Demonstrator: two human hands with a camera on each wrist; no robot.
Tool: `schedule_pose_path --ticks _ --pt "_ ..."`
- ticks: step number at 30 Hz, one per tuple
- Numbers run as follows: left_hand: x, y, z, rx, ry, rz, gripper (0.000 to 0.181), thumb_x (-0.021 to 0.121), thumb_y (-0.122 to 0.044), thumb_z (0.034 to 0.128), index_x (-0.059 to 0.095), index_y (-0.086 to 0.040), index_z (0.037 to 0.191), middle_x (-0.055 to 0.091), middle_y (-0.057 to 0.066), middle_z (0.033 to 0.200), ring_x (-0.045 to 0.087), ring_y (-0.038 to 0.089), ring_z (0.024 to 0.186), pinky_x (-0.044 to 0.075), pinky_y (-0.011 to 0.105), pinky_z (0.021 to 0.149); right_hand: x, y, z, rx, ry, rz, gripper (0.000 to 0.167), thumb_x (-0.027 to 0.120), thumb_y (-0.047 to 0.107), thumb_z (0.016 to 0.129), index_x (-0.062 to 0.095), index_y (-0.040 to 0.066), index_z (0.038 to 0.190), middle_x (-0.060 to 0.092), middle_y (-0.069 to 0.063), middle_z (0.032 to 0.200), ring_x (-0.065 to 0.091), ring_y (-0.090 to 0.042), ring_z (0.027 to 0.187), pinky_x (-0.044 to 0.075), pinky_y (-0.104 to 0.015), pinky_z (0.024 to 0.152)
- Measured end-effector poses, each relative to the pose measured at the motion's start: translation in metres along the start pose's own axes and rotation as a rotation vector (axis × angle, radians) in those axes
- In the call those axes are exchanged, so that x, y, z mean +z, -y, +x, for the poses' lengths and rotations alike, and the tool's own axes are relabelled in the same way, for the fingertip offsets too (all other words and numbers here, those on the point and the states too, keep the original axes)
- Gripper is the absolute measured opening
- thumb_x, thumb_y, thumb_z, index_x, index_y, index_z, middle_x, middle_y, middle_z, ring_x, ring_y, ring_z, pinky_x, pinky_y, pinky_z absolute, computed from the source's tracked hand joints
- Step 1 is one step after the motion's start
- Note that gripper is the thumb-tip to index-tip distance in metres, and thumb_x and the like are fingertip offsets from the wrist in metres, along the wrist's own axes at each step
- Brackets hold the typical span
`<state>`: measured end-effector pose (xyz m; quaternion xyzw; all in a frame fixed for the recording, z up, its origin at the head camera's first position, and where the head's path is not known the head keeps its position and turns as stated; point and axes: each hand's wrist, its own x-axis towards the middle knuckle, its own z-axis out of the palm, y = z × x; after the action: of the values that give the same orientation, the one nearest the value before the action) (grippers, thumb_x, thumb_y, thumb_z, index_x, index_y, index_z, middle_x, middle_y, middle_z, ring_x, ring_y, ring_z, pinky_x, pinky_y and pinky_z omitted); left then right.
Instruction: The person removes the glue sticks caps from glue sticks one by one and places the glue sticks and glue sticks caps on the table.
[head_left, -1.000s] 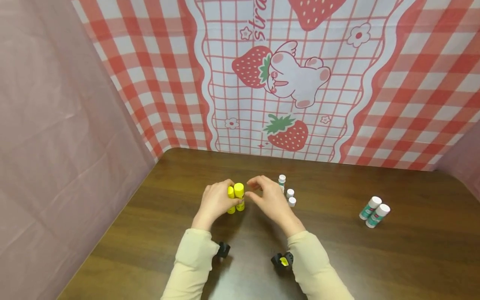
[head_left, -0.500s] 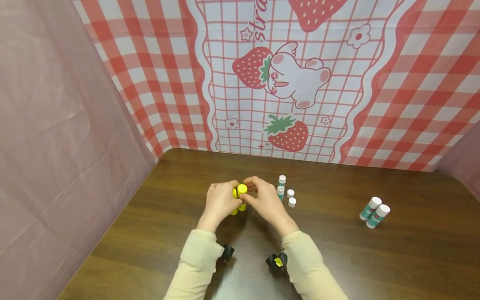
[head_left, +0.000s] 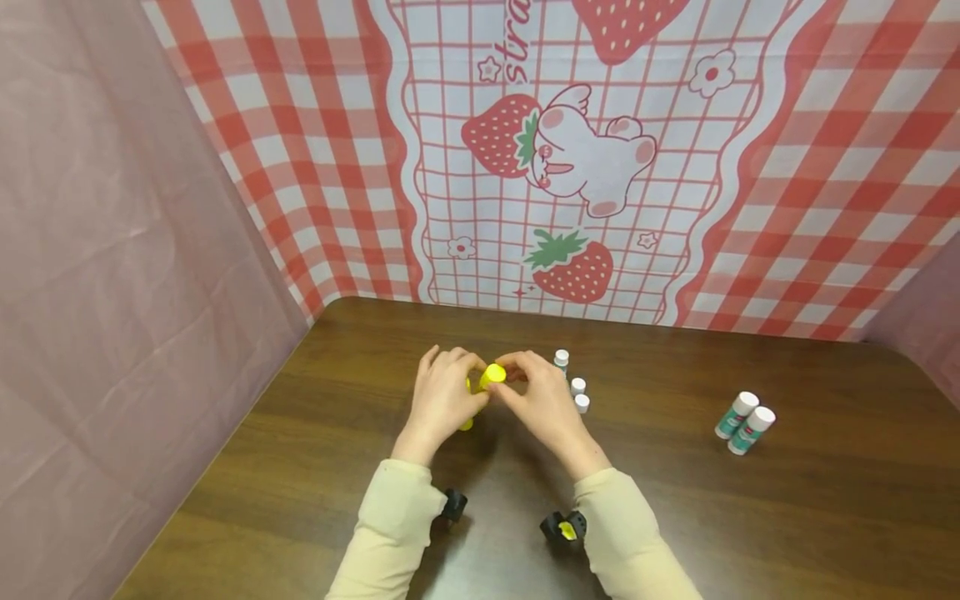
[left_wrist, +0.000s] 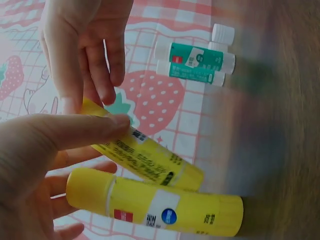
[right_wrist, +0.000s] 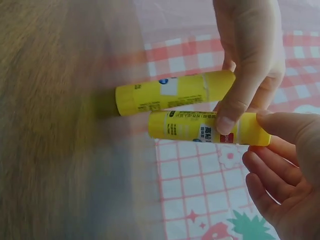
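A yellow cylindrical plastic glue stick (right_wrist: 187,126) is held tilted between both hands, its foot seemingly raised off the brown wood-grain tabletop (head_left: 825,517). The left hand (head_left: 446,396) has its thumb and fingers closed on the barrel; the right hand (head_left: 543,400) pinches the yellow cap (right_wrist: 252,132) between thumb and fingertip, its other fingers loosely bent. To work that end well, I would keep the left pinch firm just below the cap, let the right touch the cap alone, and draw along the stick's axis, clear of its neighbour. That neighbour, a second yellow cylindrical glue stick (left_wrist: 165,207), stands upright just beside it, mostly hidden by the left hand in the head view but plain from both wrists. Beyond the right hand are two small white cylinders, probably caps (head_left: 582,403). The head view shows one teal-and-white glue stick (head_left: 561,360) there; the left wrist shows two. Only the head view shows another teal-and-white pair (head_left: 752,431) far right.
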<state>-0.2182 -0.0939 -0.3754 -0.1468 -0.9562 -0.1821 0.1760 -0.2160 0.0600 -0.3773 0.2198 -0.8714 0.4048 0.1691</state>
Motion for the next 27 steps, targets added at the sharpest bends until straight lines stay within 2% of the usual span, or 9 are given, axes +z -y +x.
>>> schedule_pose_path --ticks 6,10,13,19,27 --pt "0.001 -0.008 0.000 0.070 -0.079 -0.044 0.028 0.077 -0.030 0.0695 0.067 -0.015 0.091 0.064 -0.003 0.094 0.057 0.019 0.094 0.018 0.044 0.109 -0.013 -0.003 -0.009 -0.006 -0.055 0.042 0.027 0.073 0.018 0.077 0.062 0.007 0.100 0.064 -0.004 0.094 0.062 -0.016 0.082 0.052 -0.031 0.073" --pt "0.001 -0.013 0.000 0.153 -0.148 -0.050 0.026 0.078 -0.027 0.0694 0.066 -0.015 0.090 0.063 -0.004 0.089 0.056 0.016 0.089 0.020 0.044 0.108 -0.022 -0.009 -0.016 0.026 -0.077 0.088 0.028 0.073 0.017 0.077 0.061 0.008 0.101 0.065 -0.003 0.094 0.062 -0.015 0.081 0.052 -0.034 0.071" --pt "0.003 -0.018 0.000 0.217 -0.187 -0.038 0.027 0.079 -0.024 0.0687 0.065 -0.016 0.090 0.062 -0.005 0.087 0.056 0.015 0.087 0.024 0.044 0.106 -0.027 -0.014 -0.022 0.050 -0.081 0.105 0.028 0.072 0.016 0.078 0.061 0.008 0.102 0.065 -0.003 0.094 0.061 -0.014 0.080 0.052 -0.036 0.070" --pt "0.008 -0.027 0.001 0.311 -0.248 0.009 0.025 0.077 -0.021 0.0702 0.065 -0.014 0.091 0.063 -0.004 0.089 0.058 0.014 0.087 0.027 0.041 0.105 -0.036 -0.020 -0.031 0.042 -0.098 0.113 0.028 0.071 0.013 0.078 0.058 0.009 0.102 0.065 -0.003 0.091 0.061 -0.014 0.079 0.051 -0.040 0.070" --pt "0.011 -0.038 -0.001 0.407 -0.334 0.030 0.022 0.077 -0.020 0.0702 0.067 -0.015 0.089 0.062 -0.005 0.088 0.058 0.011 0.084 0.028 0.040 0.104 -0.043 -0.022 -0.035 0.064 -0.106 0.119 0.029 0.073 0.022 0.076 0.060 0.010 0.098 0.065 0.000 0.083 0.060 -0.010 0.074 0.052 -0.033 0.067"
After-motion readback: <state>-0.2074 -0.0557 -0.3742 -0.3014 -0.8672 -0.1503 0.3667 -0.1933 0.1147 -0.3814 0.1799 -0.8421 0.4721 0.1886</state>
